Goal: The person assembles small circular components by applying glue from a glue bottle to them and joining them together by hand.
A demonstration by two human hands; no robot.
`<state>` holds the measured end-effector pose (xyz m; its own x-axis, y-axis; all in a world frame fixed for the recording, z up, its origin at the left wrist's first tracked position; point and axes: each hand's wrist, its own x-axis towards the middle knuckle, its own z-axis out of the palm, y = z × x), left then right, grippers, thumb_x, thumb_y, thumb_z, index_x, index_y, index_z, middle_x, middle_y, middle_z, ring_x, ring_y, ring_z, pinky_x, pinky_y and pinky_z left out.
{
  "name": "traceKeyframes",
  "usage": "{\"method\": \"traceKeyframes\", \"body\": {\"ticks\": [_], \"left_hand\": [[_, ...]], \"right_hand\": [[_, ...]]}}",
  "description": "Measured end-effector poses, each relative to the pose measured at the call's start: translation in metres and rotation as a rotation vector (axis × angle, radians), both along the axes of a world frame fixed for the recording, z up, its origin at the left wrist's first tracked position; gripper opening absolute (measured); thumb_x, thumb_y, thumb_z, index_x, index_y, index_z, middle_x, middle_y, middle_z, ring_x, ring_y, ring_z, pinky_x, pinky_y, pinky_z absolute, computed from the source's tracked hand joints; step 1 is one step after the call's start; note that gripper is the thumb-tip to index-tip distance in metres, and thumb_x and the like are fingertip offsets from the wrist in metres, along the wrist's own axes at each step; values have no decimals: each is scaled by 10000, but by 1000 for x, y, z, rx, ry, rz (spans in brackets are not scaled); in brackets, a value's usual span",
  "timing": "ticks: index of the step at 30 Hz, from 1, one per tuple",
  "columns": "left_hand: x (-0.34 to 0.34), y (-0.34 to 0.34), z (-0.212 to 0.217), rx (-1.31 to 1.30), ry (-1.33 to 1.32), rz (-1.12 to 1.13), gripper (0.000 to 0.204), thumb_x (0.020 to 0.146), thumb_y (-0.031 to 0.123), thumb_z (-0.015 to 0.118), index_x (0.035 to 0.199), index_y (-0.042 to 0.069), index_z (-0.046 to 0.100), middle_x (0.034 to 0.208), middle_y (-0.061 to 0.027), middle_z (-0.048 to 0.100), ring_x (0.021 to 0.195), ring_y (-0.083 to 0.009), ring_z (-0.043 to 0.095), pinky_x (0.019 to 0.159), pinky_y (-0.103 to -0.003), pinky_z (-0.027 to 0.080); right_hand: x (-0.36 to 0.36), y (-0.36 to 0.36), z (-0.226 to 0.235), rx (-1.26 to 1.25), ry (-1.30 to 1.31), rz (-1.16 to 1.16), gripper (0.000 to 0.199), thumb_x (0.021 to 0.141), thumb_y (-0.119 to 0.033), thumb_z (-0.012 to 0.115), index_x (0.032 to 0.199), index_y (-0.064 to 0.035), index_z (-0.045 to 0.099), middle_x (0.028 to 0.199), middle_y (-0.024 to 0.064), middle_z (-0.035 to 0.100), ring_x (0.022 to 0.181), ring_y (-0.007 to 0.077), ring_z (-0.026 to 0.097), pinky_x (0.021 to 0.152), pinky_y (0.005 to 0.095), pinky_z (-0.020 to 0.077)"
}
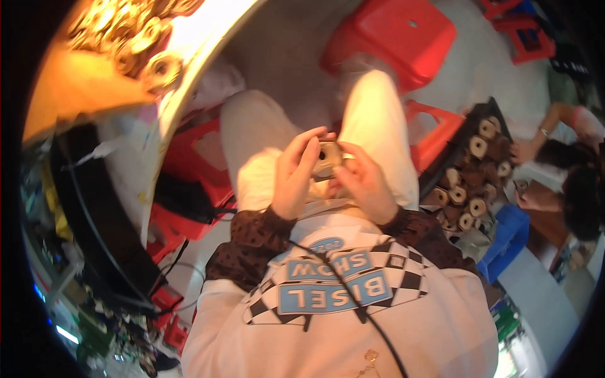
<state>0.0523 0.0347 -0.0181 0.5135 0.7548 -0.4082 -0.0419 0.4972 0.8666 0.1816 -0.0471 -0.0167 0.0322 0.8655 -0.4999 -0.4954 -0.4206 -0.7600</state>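
Both hands (292,177) pinch a tan holed block (332,165), hole facing the camera, long axis unclear.

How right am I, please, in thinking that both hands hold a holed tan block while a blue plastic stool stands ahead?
Only the colour is wrong: the head view shows a red plastic stool ahead; left hand and right hand do hold the block.

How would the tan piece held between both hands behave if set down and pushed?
The tan piece looks stiff, showing no visible sag between the left hand and right hand. Its angular outline would probably resist free rolling.
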Motion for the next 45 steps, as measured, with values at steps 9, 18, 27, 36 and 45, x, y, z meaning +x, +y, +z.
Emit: {"method": "traceKeyframes", "body": {"ticks": [9,18,27,36,45], "left_hand": [[11,-3,6,114,-41,4,207,941,56,499,1098,-41,593,1003,-70,640,887,-93,580,818,-214,455],[97,-32,27,518,8,-373,230,898,29,559,1122,3,602,937,-74,644,843,-101,589,735,-232,475],[119,-43,-21,374,-132,-680,425,936,137,538,1325,-4,440,1306,-132,509,1227,-231,472,1001,-321,380],[107,-34,-41,1,-107,-573,201,969,90,475,1064,-47,590,1054,-118,631,1016,-182,599,933,-279,466],[102,-31,-42,-24,-145,-554,219,973,105,473,1085,-51,579,1072,-130,628,1042,-205,599,946,-295,469]], "right_hand": [[-3,-8,1,172,-82,-108,409,887,-28,543,1267,-12,393,753,58,588,609,91,582,547,230,479],[42,-58,22,70,-282,-539,291,873,-66,574,1134,-48,446,704,29,557,531,59,497,444,229,398],[242,-186,-8,-20,-679,-1454,264,869,-86,617,1111,-26,531,718,17,560,501,85,501,447,223,413],[298,-223,-38,-121,-564,-1601,411,884,-124,605,1246,-8,448,667,42,564,509,113,527,460,232,405],[303,-220,-51,-130,-566,-1566,271,884,-99,598,1125,-1,520,686,54,564,491,110,527,425,251,439]]}}
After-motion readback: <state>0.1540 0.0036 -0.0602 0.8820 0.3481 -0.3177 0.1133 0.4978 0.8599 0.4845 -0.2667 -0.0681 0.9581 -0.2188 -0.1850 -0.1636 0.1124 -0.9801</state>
